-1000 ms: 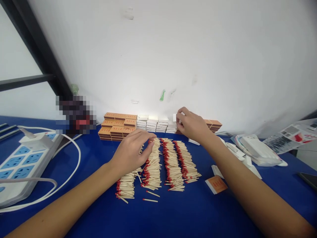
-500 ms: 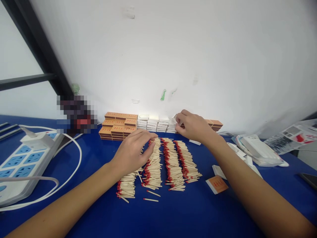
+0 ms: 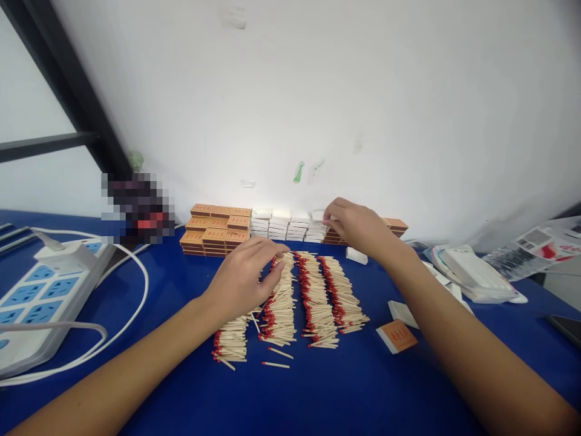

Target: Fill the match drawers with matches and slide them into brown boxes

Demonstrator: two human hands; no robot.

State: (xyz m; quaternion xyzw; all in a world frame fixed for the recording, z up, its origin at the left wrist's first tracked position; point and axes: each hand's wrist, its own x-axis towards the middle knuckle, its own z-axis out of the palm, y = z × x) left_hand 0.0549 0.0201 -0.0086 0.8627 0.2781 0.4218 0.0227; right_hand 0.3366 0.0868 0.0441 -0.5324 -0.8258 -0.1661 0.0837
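Observation:
Rows of red-tipped matches [image 3: 313, 293] lie on the blue table [image 3: 318, 387]. My left hand [image 3: 242, 275] rests on the left rows with fingers curled, its fingertips pinching at matches [image 3: 276, 290]. My right hand [image 3: 358, 227] reaches to the back and presses a small white matchbox tray [image 3: 318, 215] onto the stacks of white trays [image 3: 285, 225] by the wall. Orange matchbox sleeves [image 3: 215, 229] are stacked to the left of the trays, and more orange sleeves [image 3: 396, 224] show behind my right hand.
A white and blue power strip [image 3: 40, 297] with white cables [image 3: 131, 284] sits at the left. An orange sleeve [image 3: 397, 336] and white trays [image 3: 402, 312] lie right of the matches. Plastic-wrapped packets [image 3: 476, 275] lie at the far right. A black phone edge [image 3: 567, 327] shows.
My right hand lowered the white tray from above the stacks down onto the rightmost white stack. My left hand stayed on the matches.

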